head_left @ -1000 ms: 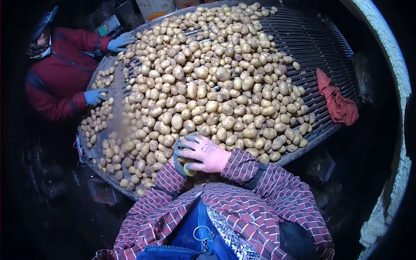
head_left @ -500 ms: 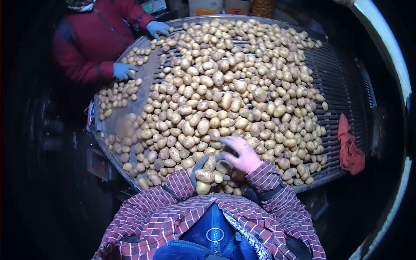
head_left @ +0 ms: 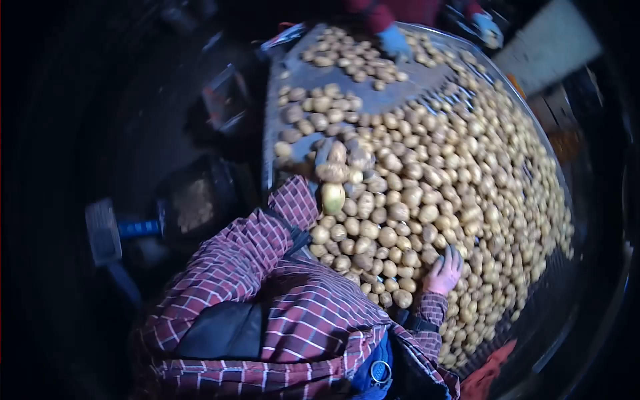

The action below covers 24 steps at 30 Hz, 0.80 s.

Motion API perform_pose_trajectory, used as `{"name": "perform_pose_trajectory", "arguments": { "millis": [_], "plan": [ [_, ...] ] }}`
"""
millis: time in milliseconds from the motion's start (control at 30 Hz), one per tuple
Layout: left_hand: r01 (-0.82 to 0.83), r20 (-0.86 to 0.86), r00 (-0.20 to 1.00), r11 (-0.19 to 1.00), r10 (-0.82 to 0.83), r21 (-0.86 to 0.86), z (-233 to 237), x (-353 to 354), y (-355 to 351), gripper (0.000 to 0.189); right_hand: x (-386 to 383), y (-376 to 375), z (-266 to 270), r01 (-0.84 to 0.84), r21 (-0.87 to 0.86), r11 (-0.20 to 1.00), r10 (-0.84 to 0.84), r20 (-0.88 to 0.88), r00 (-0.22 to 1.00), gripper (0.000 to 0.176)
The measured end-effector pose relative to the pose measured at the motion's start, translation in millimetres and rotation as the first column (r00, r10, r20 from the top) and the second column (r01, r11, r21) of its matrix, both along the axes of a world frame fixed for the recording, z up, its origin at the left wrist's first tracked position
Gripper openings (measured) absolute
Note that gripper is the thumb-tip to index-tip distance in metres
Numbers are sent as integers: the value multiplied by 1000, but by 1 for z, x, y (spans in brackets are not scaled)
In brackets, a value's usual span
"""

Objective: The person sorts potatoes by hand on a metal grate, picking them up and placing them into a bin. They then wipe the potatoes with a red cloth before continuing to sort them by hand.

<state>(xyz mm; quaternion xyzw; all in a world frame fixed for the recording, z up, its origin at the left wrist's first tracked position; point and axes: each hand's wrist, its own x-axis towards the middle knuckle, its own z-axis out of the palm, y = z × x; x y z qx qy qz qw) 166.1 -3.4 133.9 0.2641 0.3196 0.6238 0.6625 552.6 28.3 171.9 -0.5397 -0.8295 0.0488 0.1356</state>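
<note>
My left hand (head_left: 324, 151), in a grey glove, is at the left side of the sorting table, closed around several potatoes (head_left: 333, 173). One of them, greenish at its lower end, sits lowest by my wrist. Most of the palm is hidden behind the potatoes. My right hand (head_left: 445, 270), in a pink glove with grey fingertips, lies on the potato heap (head_left: 427, 193) near my body. Its fingers are stretched out and somewhat apart, and no potato shows in its grip.
Across the table (head_left: 393, 99), a co-worker's blue-gloved hand (head_left: 395, 44) reaches among smaller potatoes; the other glove (head_left: 489, 31) is past the rim. At left are a dark container (head_left: 197, 203) and a blue-handled tool (head_left: 140, 229). A red cloth (head_left: 490, 373) hangs lower right.
The view has swung left. My left hand has moved away from my right, over toward the table's left side, still holding potatoes. My right hand has come down onto the heap.
</note>
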Motion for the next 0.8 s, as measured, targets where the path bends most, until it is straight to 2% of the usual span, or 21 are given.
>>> {"name": "perform_pose_trajectory", "arguments": {
  "millis": [67,133,200,300,433,567,600,633,667,700,733,767,800],
  "plan": [
    [-182,111,976,981,189,-71,-17,-46,-18,29,1,-1,-4,-5,-6,1000,5,18,1000,35],
    [-374,137,911,920,388,-116,-30,-108,-34,34,5,-1,-14,17,-3,1000,-16,71,997,35],
    [-544,100,821,824,562,-160,-39,-173,-45,39,6,-2,-15,30,-10,1000,-29,72,997,35],
    [-706,6,688,672,725,-226,-52,-264,-56,47,6,-3,-14,32,-7,999,-31,70,997,35],
    [-765,-93,575,494,813,-412,-67,-345,-66,58,5,-5,-14,18,-15,1000,-17,77,997,35],
    [-657,-167,435,185,885,-731,-91,-349,-58,78,3,-9,-15,42,-10,999,-41,69,997,33],
    [-658,-208,559,277,803,-701,-117,-336,-65,84,2,-10,-15,52,-12,999,-51,66,996,33],
    [-657,-291,678,381,675,-650,-112,-297,-68,79,0,-9,-13,59,-15,998,-58,64,996,33],
    [-653,-303,712,439,634,-617,-128,-263,-71,74,0,-9,-15,63,0,998,-63,68,996,33],
    [-665,-376,727,452,575,-595,-85,-205,-67,65,-1,-9,-13,63,0,998,-63,66,996,32],
    [-737,-611,610,644,504,-205,-157,-195,-88,55,-1,-9,-13,67,-1,998,-66,63,996,31],
    [-781,-733,485,613,477,-117,-180,-164,-98,54,0,-9,-14,64,0,998,-64,58,996,31],
    [-812,-831,337,584,443,-18,-184,-123,-107,54,-1,-9,-14,61,19,998,-62,64,996,30]
  ]
}}
